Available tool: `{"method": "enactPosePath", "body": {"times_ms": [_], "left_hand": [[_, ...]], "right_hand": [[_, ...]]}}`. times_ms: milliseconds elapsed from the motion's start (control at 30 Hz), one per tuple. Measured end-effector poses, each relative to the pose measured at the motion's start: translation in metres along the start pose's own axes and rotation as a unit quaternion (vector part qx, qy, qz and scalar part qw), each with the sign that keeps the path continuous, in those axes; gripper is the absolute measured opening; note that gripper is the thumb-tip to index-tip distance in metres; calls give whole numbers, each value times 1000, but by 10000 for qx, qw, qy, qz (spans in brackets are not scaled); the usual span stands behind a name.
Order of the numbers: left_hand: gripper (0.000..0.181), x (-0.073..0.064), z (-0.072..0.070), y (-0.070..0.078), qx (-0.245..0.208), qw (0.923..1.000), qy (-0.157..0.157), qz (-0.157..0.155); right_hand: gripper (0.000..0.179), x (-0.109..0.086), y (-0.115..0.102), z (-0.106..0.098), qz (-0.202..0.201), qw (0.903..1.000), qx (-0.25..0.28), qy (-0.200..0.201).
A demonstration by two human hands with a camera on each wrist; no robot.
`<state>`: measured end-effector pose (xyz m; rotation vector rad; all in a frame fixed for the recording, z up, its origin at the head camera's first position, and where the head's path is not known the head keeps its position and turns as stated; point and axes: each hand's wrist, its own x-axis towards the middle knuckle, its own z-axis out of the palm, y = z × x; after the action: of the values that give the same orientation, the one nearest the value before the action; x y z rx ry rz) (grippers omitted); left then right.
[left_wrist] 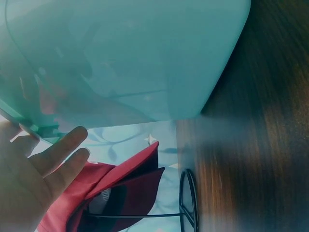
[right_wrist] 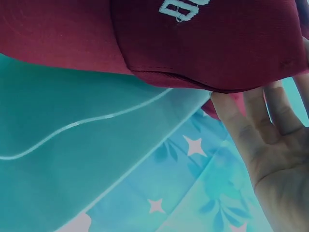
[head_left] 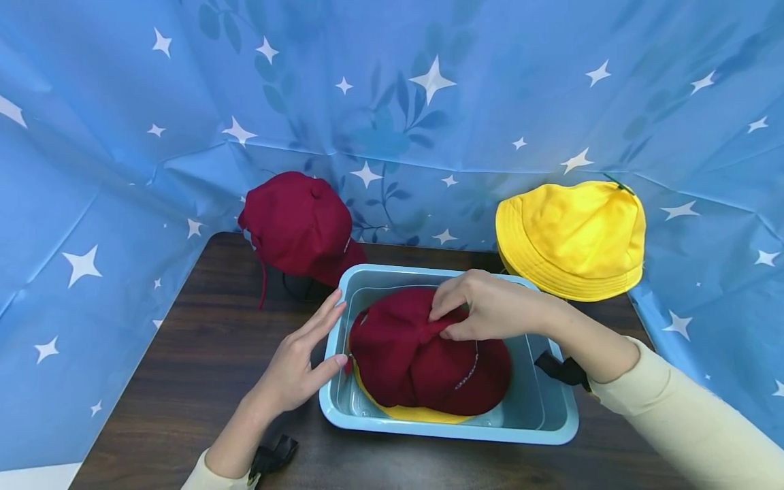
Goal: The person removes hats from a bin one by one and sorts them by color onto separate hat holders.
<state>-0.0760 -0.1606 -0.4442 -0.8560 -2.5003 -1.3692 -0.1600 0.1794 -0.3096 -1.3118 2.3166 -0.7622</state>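
A dark red baseball cap (head_left: 392,347) lies in the light blue plastic tub (head_left: 453,436), its brim toward the right and pale lettering on its front. My right hand (head_left: 484,304) pinches a fold at the top of its crown between thumb and fingers. Beneath the cap a yellow fabric edge (head_left: 429,414) shows; the rest of it is hidden. Along the tub's left rim, my left hand (head_left: 294,371) rests with fingers fairly straight. From the right wrist, the cap's lettering (right_wrist: 181,8) appears above the tub's inner wall.
Behind the tub's left corner, another dark red cap (head_left: 297,224) sits on a black wire stand (left_wrist: 187,203). A yellow bucket hat (head_left: 569,238) stands at the back right, close to the tub. The dark wooden table (head_left: 184,381) meets a blue star-patterned cloth (head_left: 392,102).
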Motion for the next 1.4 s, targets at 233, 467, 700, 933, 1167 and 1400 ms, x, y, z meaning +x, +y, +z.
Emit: {"method": "enactPosePath", "body": {"times_ms": [233,467,700,933,1167,1400], "left_hand": [[75,0,0,-1,49,10000,13,29],[75,-1,0,-1,89,10000,-4,-9],[75,0,0,-1,48,10000,11,-9],[75,0,-1,-1,100,9999,-9,-31],[77,0,-2,-3,254,9996,-48,139],[83,-1,-2,-3,279,9993,-113,210]], "right_hand": [[26,-3,-1,-10,-196,9992,314,143],[26,-7,-6,-22,-103,9993,285,197],[25,-12,-12,-34,-112,9993,180,322],[25,-16,-18,-47,-211,9983,80,539],[28,-19,-25,-61,-186,9969,-12,767],[29,-21,-28,-74,-79,9955,-91,945]]}}
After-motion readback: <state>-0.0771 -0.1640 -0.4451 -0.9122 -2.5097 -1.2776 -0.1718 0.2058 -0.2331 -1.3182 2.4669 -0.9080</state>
